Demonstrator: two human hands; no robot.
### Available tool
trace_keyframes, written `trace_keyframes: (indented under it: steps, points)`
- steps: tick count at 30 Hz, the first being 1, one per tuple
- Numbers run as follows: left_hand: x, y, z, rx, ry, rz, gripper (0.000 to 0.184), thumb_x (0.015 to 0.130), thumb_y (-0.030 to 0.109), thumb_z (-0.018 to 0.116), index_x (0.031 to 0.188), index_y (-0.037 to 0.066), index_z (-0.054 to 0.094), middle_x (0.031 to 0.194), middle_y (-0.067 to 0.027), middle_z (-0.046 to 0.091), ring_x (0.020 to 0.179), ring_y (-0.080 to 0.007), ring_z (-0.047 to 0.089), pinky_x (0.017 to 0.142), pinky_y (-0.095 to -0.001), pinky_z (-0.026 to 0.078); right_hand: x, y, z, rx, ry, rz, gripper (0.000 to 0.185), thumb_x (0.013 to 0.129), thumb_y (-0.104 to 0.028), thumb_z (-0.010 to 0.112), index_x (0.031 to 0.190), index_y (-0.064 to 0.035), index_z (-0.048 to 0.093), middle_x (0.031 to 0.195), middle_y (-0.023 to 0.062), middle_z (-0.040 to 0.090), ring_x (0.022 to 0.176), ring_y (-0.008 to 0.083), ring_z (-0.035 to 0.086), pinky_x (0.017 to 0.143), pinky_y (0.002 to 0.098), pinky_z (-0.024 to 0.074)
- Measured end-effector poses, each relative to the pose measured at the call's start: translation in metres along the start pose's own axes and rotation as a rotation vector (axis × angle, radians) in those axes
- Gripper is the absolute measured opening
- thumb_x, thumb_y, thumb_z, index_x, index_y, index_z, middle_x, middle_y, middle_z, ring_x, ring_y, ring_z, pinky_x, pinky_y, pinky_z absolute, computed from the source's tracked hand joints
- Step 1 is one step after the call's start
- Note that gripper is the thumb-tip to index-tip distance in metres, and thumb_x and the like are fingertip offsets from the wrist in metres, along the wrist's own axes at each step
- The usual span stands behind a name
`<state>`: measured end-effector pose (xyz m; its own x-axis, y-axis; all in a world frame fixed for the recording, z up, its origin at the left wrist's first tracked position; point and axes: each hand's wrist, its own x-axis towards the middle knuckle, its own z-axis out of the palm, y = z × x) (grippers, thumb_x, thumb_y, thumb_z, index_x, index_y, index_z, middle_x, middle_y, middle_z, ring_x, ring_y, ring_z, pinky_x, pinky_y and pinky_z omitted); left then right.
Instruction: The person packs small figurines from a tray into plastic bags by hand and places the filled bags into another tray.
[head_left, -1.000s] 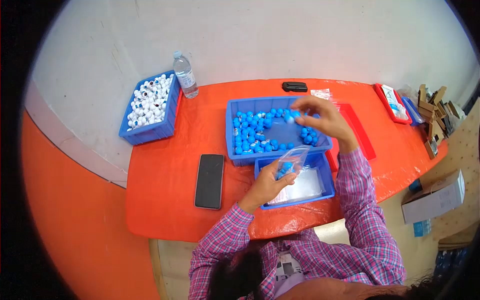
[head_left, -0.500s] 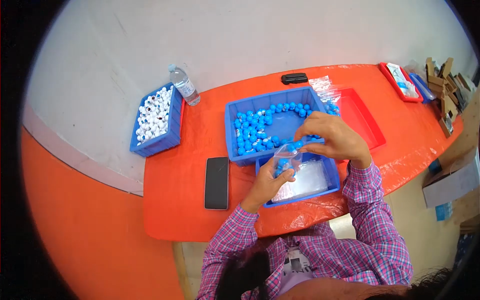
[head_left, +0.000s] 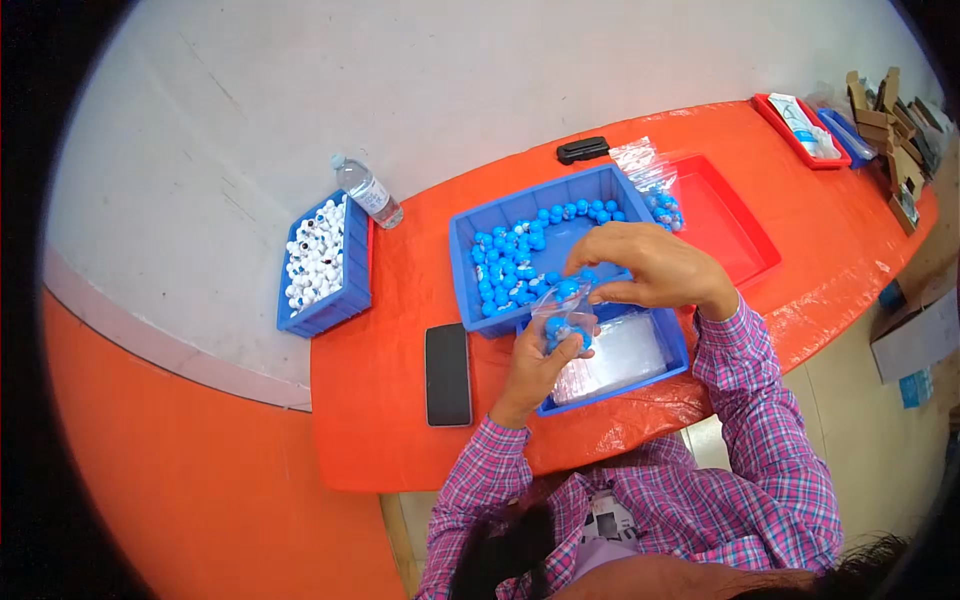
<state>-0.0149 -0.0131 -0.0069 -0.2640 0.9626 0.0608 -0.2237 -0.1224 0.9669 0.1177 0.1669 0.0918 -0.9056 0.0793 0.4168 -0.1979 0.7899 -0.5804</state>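
My left hand [head_left: 535,370] grips a small clear plastic bag [head_left: 545,312] with several blue balls [head_left: 556,328] inside, thumb pressed against its lower part. At the bag's mouth, my right hand [head_left: 655,268] is curled, thumb and forefinger around a blue ball [head_left: 567,289]. Behind the hands, a large blue bin [head_left: 462,262] holds many loose blue balls [head_left: 505,262] with small printed marks. Below the hands, a smaller blue bin [head_left: 676,374] holds a stack of flat clear bags [head_left: 620,355].
A red tray [head_left: 735,215] lies right of the large bin, beside filled bags of blue balls [head_left: 663,205]. To the left are a black phone [head_left: 447,375], a water bottle [head_left: 368,190] and a blue bin [head_left: 355,270] of white balls [head_left: 317,255]. A black object [head_left: 583,150] lies at the back.
The right hand has lowered a blue ball from just above the bag into its mouth. My left hand still holds the bag. The whole view has shifted and tilted slightly.
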Motion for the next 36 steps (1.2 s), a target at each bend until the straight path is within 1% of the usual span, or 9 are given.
trace_keyframes:
  steps: [9,15,20,24,25,29,30,34,36]
  points:
    - [0.001,-0.003,-0.002,0.009,-0.01,0.02,0.044,0.089,0.008,0.063,0.129,0.006,0.046,0.122,-0.0179,0.058,0.108,-0.03,0.061,0.083,-0.0347,0.056,0.004,0.001,0.002,-0.084,-0.029,-0.004,0.01,0.08,-0.01,0.069,0.085,-0.0087,0.061,0.102,0.0052,0.065,0.086,0.0209,0.061,0.069,0.0303,0.0494]
    - [0.001,0.001,0.0,0.006,-0.022,0.028,0.05,0.088,0.006,0.063,0.134,0.007,0.042,0.123,-0.0179,0.057,0.11,-0.0308,0.06,0.083,-0.0348,0.056,0.003,0.001,0.002,-0.037,0.029,0.018,0.01,0.08,-0.012,0.07,0.084,-0.0084,0.061,0.101,0.0055,0.065,0.083,0.02,0.061,0.065,0.0294,0.0483]
    - [0.001,0.008,0.003,0.086,-0.025,0.039,0.05,0.092,0.01,0.059,0.137,0.008,0.039,0.125,-0.0186,0.056,0.113,-0.0317,0.059,0.085,-0.0355,0.055,0.004,0.008,0.009,-0.047,0.201,-0.069,0.011,0.079,-0.014,0.069,0.087,-0.0091,0.063,0.086,0.0044,0.064,0.067,0.019,0.057,0.059,0.03,0.0446]
    - [0.001,0.005,0.0,-0.287,0.028,-0.038,0.046,0.096,0.016,0.054,0.139,0.009,0.038,0.127,-0.0189,0.054,0.116,-0.0325,0.056,0.088,-0.0368,0.054,0.009,0.005,0.013,0.086,0.274,0.088,0.012,0.084,-0.019,0.069,0.087,-0.0084,0.065,0.088,0.0066,0.067,0.07,0.0161,0.059,0.056,0.0244,0.0431]
    - [0.001,0.005,-0.001,-0.288,0.032,-0.041,0.046,0.096,0.016,0.054,0.139,0.009,0.038,0.127,-0.0189,0.054,0.116,-0.0325,0.056,0.088,-0.0368,0.054,0.009,0.005,0.013,0.089,0.272,0.089,0.012,0.084,-0.019,0.069,0.087,-0.0084,0.065,0.088,0.0066,0.067,0.07,0.0161,0.059,0.056,0.0244,0.0431]
    - [0.003,0.006,-0.005,-0.533,0.011,-0.066,0.05,0.096,0.02,0.056,0.141,0.01,0.036,0.132,-0.0185,0.051,0.114,-0.0315,0.058,0.088,-0.0353,0.054,0.012,0.01,0.013,0.101,0.142,0.236,0.015,0.085,-0.021,0.07,0.088,-0.0065,0.066,0.075,0.0041,0.064,0.061,0.0118,0.054,0.055,0.0211,0.04]
    - [0.002,0.006,-0.004,-0.534,0.014,-0.067,0.05,0.096,0.02,0.056,0.141,0.01,0.036,0.132,-0.0185,0.051,0.114,-0.0315,0.058,0.088,-0.0353,0.054,0.013,0.011,0.015,0.103,0.14,0.237,0.015,0.085,-0.021,0.07,0.088,-0.0065,0.066,0.075,0.0041,0.064,0.061,0.0118,0.054,0.055,0.0211,0.04]
    - [0.001,0.008,0.002,-0.193,-0.002,0.007,0.04,0.097,0.019,0.051,0.135,0.01,0.042,0.128,-0.0179,0.055,0.118,-0.0315,0.056,0.092,-0.0379,0.052,0.017,0.021,0.028,0.409,0.104,0.207,0.018,0.083,-0.021,0.072,0.085,-0.0038,0.07,0.067,0.0051,0.061,0.054,0.0092,0.049,0.049,0.0198,0.0335]
    - [0.001,0.004,-0.002,-0.091,0.007,0.029,0.04,0.097,0.019,0.052,0.134,0.01,0.042,0.127,-0.0176,0.055,0.118,-0.0311,0.055,0.092,-0.0381,0.052,0.018,0.025,0.033,0.436,0.119,0.215,0.017,0.083,-0.02,0.072,0.085,-0.0037,0.07,0.067,0.0048,0.061,0.054,0.0088,0.048,0.049,0.0196,0.0336]
